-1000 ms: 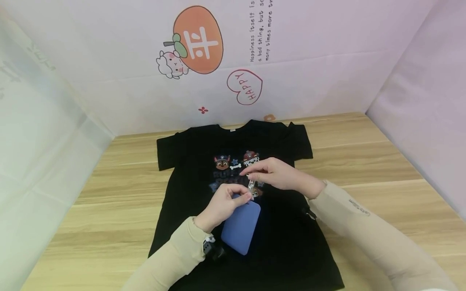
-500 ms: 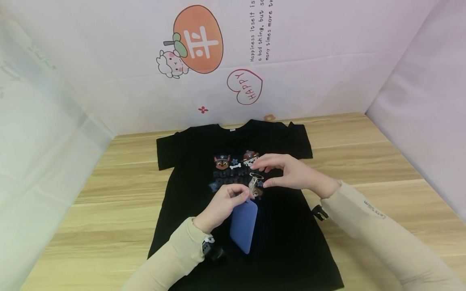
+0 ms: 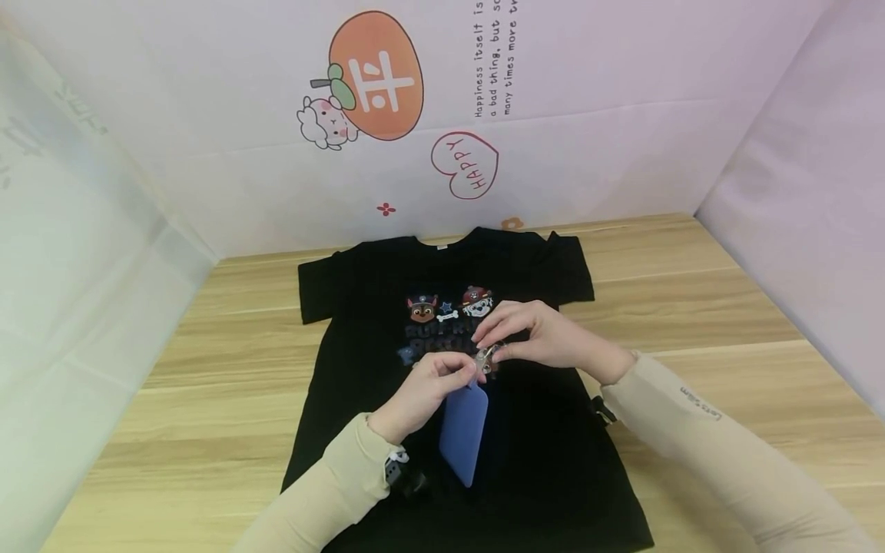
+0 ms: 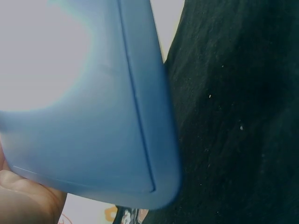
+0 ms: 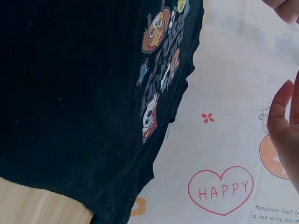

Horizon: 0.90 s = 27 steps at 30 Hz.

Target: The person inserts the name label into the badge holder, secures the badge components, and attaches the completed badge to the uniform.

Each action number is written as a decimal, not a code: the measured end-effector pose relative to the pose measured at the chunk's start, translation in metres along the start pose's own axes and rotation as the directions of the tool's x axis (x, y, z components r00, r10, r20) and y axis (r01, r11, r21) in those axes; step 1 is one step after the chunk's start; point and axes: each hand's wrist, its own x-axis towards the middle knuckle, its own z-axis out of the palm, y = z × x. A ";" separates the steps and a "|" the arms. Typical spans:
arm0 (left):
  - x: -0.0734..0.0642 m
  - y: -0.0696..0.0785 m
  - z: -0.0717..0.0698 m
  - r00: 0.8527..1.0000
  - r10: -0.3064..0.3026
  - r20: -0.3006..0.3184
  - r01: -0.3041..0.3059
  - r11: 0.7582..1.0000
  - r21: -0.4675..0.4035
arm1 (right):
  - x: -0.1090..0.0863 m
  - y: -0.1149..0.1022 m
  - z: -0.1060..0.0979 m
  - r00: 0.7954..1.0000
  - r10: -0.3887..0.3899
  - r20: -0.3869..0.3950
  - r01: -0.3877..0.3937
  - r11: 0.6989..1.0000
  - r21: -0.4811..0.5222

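A blue card holder (image 3: pixel 465 434) hangs almost edge-on above the black T-shirt (image 3: pixel 359 330). My left hand (image 3: pixel 423 390) pinches its top end between thumb and fingers. Just above that pinch is a small metal badge clip with a pin (image 3: pixel 484 359), partly covered by fingertips. My right hand (image 3: pixel 546 336) pinches the clip's pin end with thumb and fingers. The left wrist view shows the holder (image 4: pixel 107 149) close up, glare over its upper left. At the right edge of the right wrist view, curled fingers (image 5: pixel 279 109) show, but not the clip.
The T-shirt lies spread flat, its collar toward the back wall, with a printed cartoon dog (image 3: pixel 422 309) on its chest. Under it is a wood-grain table (image 3: pixel 228 369). White printed cloth (image 3: pixel 588 138) hangs behind and at both sides.
My right hand first drew back to the right, leaving the clip's pin in sight, then came back in onto it. The card holder has turned from nearly face-on to nearly edge-on.
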 end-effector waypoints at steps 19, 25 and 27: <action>-0.006 0.002 -0.007 0.999 0.042 0.022 -0.042 0.999 -0.004 | 0.007 -0.012 0.003 0.999 -0.003 -0.043 -0.002 0.994 -0.113; -0.009 0.008 -0.015 0.999 0.040 -0.009 -0.040 0.999 -0.006 | 0.007 -0.020 0.001 0.989 0.120 -0.087 -0.134 0.973 -0.190; -0.009 0.009 -0.016 0.999 0.039 -0.010 -0.039 0.999 -0.007 | 0.008 -0.023 0.001 0.979 0.178 -0.102 -0.195 0.962 -0.192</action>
